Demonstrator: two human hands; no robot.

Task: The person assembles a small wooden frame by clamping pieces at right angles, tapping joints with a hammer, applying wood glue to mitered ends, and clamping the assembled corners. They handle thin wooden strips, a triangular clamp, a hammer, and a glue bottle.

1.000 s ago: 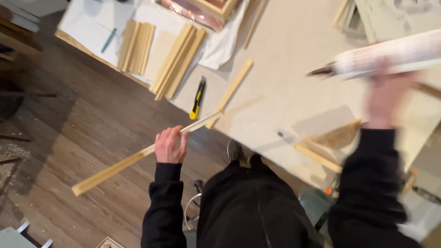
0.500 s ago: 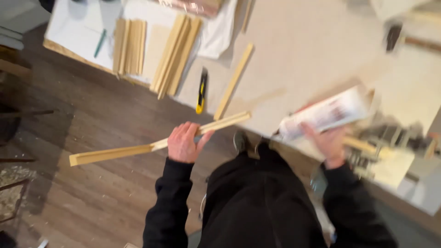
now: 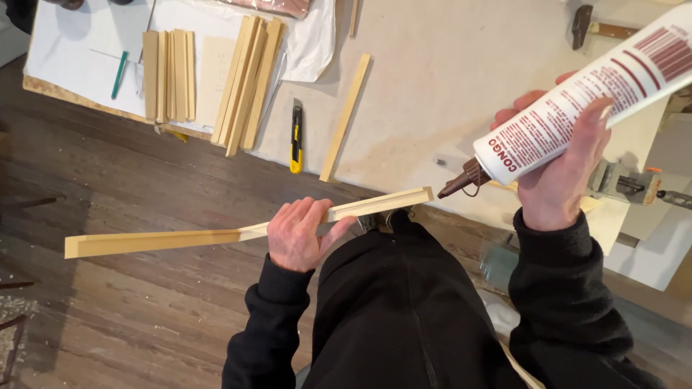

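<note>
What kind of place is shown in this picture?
Probably a small woodworking or hobby workshop: cut wooden strips lie on a worktable beside a utility knife, and the right hand holds a glue bottle.

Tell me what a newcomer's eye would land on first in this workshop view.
First, the big white glue bottle with a brown nozzle, gripped in the right hand at upper right, its tip pointed at the end of the long pale wooden strip. The left hand holds that strip near its middle, level above the dark plank floor. Behind, on the worktable, lie stacked wooden strips and a yellow utility knife.
</note>
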